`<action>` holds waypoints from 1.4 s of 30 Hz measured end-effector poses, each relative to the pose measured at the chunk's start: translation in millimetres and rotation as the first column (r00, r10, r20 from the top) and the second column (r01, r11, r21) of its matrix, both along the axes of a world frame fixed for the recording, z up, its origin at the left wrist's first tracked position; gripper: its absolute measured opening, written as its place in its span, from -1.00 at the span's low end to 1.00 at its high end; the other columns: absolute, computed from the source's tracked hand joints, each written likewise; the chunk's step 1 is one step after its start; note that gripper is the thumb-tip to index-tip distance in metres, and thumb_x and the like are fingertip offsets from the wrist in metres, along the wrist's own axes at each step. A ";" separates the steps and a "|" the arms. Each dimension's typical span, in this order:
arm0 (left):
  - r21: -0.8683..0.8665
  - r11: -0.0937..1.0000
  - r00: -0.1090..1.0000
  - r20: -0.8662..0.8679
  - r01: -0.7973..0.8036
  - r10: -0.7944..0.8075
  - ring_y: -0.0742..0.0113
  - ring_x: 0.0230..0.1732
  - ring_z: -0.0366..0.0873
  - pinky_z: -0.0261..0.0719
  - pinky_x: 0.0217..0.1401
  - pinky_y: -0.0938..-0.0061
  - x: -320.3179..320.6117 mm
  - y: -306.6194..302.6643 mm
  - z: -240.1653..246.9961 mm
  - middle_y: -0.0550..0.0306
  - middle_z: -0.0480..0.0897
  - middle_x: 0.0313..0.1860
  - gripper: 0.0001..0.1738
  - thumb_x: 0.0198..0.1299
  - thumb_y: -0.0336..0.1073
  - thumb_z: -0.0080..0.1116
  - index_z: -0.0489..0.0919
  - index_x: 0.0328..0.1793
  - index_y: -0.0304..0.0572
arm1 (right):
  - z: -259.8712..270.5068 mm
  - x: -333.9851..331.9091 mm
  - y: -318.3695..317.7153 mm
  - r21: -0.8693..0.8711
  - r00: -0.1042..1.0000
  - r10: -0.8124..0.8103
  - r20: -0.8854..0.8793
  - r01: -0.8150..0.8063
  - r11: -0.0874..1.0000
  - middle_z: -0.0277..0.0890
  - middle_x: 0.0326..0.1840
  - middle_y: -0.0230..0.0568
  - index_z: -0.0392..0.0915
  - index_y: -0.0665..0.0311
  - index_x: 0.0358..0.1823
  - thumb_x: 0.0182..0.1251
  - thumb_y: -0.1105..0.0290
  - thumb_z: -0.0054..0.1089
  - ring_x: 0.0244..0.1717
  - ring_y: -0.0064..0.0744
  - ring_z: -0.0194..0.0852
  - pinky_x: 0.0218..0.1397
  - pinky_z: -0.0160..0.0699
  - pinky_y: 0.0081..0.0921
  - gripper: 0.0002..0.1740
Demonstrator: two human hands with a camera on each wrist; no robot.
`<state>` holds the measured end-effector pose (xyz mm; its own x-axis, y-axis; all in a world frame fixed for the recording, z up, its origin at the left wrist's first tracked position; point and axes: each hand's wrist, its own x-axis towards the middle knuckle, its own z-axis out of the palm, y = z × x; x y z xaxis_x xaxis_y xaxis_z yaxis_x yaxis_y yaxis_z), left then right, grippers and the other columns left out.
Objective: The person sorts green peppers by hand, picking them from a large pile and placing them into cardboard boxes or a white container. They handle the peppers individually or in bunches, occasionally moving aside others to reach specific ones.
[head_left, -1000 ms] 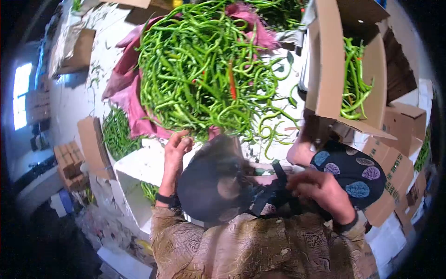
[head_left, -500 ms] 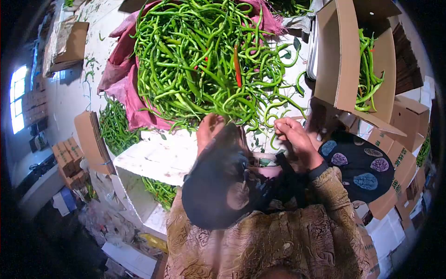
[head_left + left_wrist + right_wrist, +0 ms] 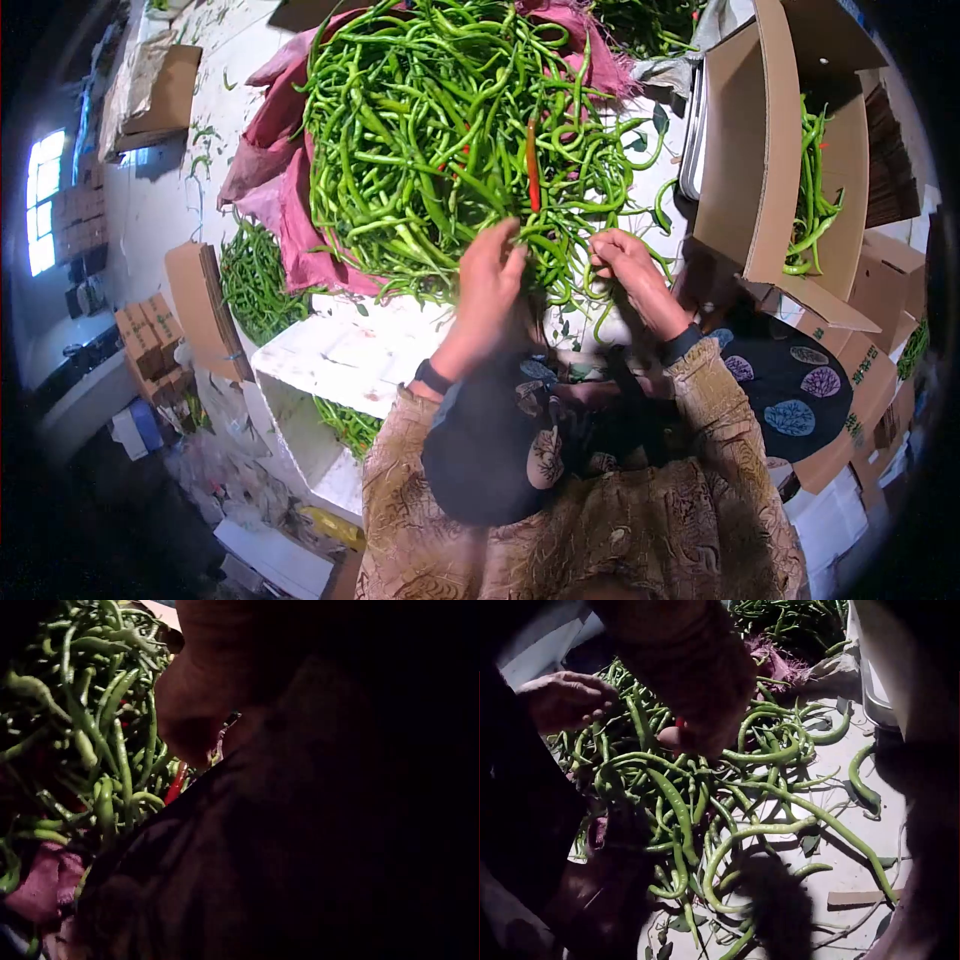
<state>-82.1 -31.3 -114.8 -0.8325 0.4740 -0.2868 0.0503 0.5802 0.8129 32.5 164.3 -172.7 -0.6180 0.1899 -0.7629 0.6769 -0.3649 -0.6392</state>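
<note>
Left hand (image 3: pixel 488 278) and right hand (image 3: pixel 638 278) are near heaped green peppers (image 3: pixel 400 170).

Long green peppers (image 3: pixel 400 170), glossy, curved, heaped on pink cloth (image 3: pixel 262 175); red pepper (image 3: pixel 533 168) among them; strays across white surface (image 3: pixel 870 829).

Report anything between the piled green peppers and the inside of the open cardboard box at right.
In the head view, the left wall of the cardboard box stands between, with a pale tray-like object beside it toward the green peppers.

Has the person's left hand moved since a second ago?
Yes. In the head view, the left hand has moved rightward and farther up, closer to the long red pepper on the green pile.
</note>
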 end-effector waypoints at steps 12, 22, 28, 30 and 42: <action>-0.332 0.943 0.882 -0.445 -0.004 -0.153 -0.22 -0.34 0.57 0.54 -0.32 0.00 -53.5 84.8 -104.7 -0.15 0.49 -0.20 -0.64 0.04 -0.37 0.20 0.41 -0.01 -0.19 | -21.5 -40.6 -22.3 0.049 1.000 0.018 -0.026 -0.016 0.999 0.50 -0.17 -0.38 0.45 0.34 0.12 0.36 0.33 0.12 -0.19 -0.60 0.42 -0.18 0.42 -0.62 -0.64; 0.364 0.865 0.884 0.435 -0.345 0.170 0.52 -0.45 0.48 0.46 -0.33 0.62 -73.9 56.8 -0.6 0.25 0.58 -0.40 -0.79 0.20 -0.35 0.17 0.59 -0.11 -0.33 | 39.5 -62.7 -3.6 0.191 0.953 0.122 -0.278 -0.070 0.979 0.41 -0.40 -0.54 0.53 0.26 -0.15 0.38 0.23 0.11 -0.39 -0.76 0.22 -0.33 0.20 -0.70 -0.76; 0.592 0.629 0.669 0.728 -0.504 -0.150 0.49 -0.35 0.47 0.47 -0.26 0.58 -70.9 40.3 3.8 0.15 0.57 -0.23 -0.68 0.30 -0.34 0.09 0.47 0.11 -0.38 | 75.3 -58.7 25.3 -0.129 0.964 0.034 -0.265 -0.071 0.989 0.48 -0.38 -0.48 0.55 0.29 -0.18 0.50 0.10 -0.05 -0.47 -0.78 0.25 -0.46 0.16 -0.81 -0.62; 0.628 0.607 0.642 0.728 -0.486 -0.240 0.48 -0.31 0.48 0.48 -0.23 0.56 -63.1 43.3 11.7 0.14 0.58 -0.19 -0.64 0.29 -0.33 0.10 0.46 0.14 -0.38 | 79.1 -54.4 25.2 -0.403 0.954 -0.027 -0.298 -0.100 0.910 0.52 -0.35 -0.48 0.56 0.32 -0.05 0.51 0.10 -0.06 -0.46 -0.81 0.24 -0.47 0.15 -0.82 -0.59; 0.355 0.877 0.875 0.465 -0.325 0.136 0.42 -0.23 0.48 0.43 -0.17 0.55 -67.2 -109.7 132.0 0.12 0.55 -0.18 -0.58 0.14 -0.30 0.14 0.46 0.09 -0.39 | 58.2 -25.9 28.3 -0.251 0.975 -0.065 -0.214 0.009 0.968 0.58 -0.19 -0.35 0.52 0.32 0.08 0.48 0.24 -0.01 -0.35 -0.76 0.35 -0.43 0.28 -0.85 -0.66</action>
<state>-149.3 -141.1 17.2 -0.7790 0.4348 -0.4517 -0.4368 0.1404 0.8885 6.7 192.5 -114.5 -0.7711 0.0390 -0.6355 0.5134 -0.5523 -0.6568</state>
